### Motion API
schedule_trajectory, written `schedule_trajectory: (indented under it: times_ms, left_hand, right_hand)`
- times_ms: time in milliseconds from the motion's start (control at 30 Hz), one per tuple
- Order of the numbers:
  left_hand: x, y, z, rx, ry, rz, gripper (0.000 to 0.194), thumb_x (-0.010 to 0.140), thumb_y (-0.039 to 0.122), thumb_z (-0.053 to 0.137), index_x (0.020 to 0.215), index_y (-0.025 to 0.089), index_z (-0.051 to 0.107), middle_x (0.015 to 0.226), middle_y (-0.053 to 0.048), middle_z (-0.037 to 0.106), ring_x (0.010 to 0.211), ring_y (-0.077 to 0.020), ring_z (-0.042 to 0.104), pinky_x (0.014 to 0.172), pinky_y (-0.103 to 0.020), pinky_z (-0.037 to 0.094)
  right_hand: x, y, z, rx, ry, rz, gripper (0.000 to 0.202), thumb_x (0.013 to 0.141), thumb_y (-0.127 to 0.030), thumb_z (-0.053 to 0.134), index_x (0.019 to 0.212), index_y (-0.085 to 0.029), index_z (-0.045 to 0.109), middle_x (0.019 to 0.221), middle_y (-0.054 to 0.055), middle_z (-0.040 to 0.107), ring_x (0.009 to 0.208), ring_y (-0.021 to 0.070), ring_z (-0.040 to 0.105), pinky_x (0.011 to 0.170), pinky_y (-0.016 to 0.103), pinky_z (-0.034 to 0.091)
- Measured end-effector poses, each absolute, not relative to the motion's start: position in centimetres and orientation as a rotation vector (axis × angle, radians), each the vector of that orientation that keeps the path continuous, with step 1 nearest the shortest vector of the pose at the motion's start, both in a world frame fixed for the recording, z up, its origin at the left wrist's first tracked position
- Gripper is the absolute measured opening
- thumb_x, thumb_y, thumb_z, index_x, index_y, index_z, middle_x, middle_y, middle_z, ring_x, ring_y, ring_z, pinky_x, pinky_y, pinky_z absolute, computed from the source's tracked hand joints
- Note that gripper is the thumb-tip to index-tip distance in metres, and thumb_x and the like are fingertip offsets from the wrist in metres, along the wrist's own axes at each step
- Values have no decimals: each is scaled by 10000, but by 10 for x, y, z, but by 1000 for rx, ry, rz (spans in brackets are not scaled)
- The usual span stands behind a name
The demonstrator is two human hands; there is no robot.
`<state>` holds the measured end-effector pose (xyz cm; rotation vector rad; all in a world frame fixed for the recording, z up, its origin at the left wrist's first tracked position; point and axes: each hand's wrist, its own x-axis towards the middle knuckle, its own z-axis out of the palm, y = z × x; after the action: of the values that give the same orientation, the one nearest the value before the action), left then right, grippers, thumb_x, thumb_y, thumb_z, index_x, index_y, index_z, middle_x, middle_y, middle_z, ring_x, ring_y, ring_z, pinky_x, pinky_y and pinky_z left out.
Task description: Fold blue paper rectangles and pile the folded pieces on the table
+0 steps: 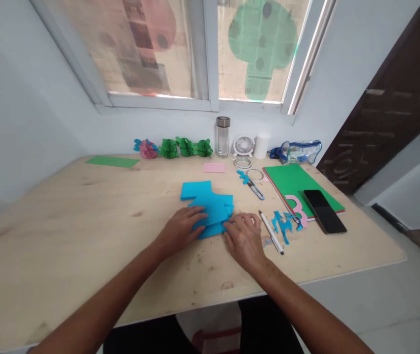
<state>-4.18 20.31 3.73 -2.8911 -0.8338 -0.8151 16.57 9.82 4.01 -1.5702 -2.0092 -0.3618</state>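
Note:
Several layered pieces of blue paper (213,204) lie on the table in front of me, with stepped, cut edges. My left hand (182,228) rests on their lower left part, fingers stretched out over the paper and the thumb near the bottom edge. At the lower right edge, my right hand (245,241) has its fingers bent together on the paper; its fingertips partly hide what they grip. Just right of that hand lies a white pen (271,232), and beyond it are blue paper scraps (283,226).
A utility knife (256,190), tape rolls (255,175), a phone (324,211), green paper (294,184) and a pink cutout (296,209) lie to the right. Along the wall stand green paper ornaments (185,147), a glass bottle (223,137) and a small fan (244,146).

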Motion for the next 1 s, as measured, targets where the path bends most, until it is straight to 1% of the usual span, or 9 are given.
schedule_trajectory:
  times_ms: [167,367,467,533,600,667,833,933,1000]
  left_hand:
    - [-40,203,40,-2838,-801,-917,198,891,228,478,835,221,668,1041,-74,712,1058,-211,640,931,-427,512]
    - [-35,175,47,-2824,-740,-993,186,906,181,459,845,192,635,1004,-70,722,1094,-219,624,994,-460,457]
    - [-37,141,50,-2835,-689,-1005,180,906,137,450,866,197,615,960,-34,729,1015,-173,655,1026,-431,432]
    - [-40,117,49,-2834,-707,-1035,189,909,113,431,877,198,597,928,-21,728,900,-138,677,1022,-412,434]
    - [-42,96,46,-2859,-773,-1057,189,916,109,416,892,204,578,842,9,717,770,-107,672,999,-385,451]
    - [-45,81,43,-2883,-851,-1076,188,925,113,402,900,204,564,799,23,700,724,-97,660,981,-369,459]
    - [-44,65,41,-2908,-1043,-1113,177,936,150,407,879,201,567,781,18,677,750,-108,645,965,-384,460]
    - [-39,66,42,-2930,-1084,-1133,177,932,145,414,868,196,570,761,26,668,711,-106,625,950,-391,465]
    - [-35,67,42,-2935,-1097,-1149,165,929,146,428,864,197,571,756,28,668,696,-109,617,935,-393,473]
  right_hand:
    - [166,96,43,-1543,-1919,-312,188,879,-202,560,1047,-240,634,1028,37,634,1012,202,504,931,407,288]
    - [164,82,51,-1504,-1931,-237,346,890,-235,553,1234,-203,542,1197,86,601,1116,236,479,963,418,287]
    - [164,64,49,-1432,-2017,-143,242,884,-234,579,1126,-226,589,1062,44,658,1062,216,517,990,423,267]
    - [165,50,45,-1399,-2040,-77,123,891,-221,570,1001,-246,619,943,9,677,992,193,547,1007,428,253]
    - [166,35,42,-1409,-2052,20,92,895,-219,562,953,-254,624,883,-6,679,941,178,564,1010,421,263]
    - [167,23,42,-1426,-2042,98,102,903,-234,550,970,-258,624,889,-7,685,933,174,576,1017,418,271]
    - [164,8,51,-1451,-2035,161,168,932,-285,507,1065,-243,600,962,8,694,1023,183,575,1053,430,256]
    - [160,8,52,-1483,-1995,176,134,943,-285,490,951,-243,617,886,-2,688,946,175,592,1025,421,275]
    - [157,10,50,-1530,-1947,155,181,952,-269,467,846,-231,609,802,-5,671,862,171,591,980,410,294]
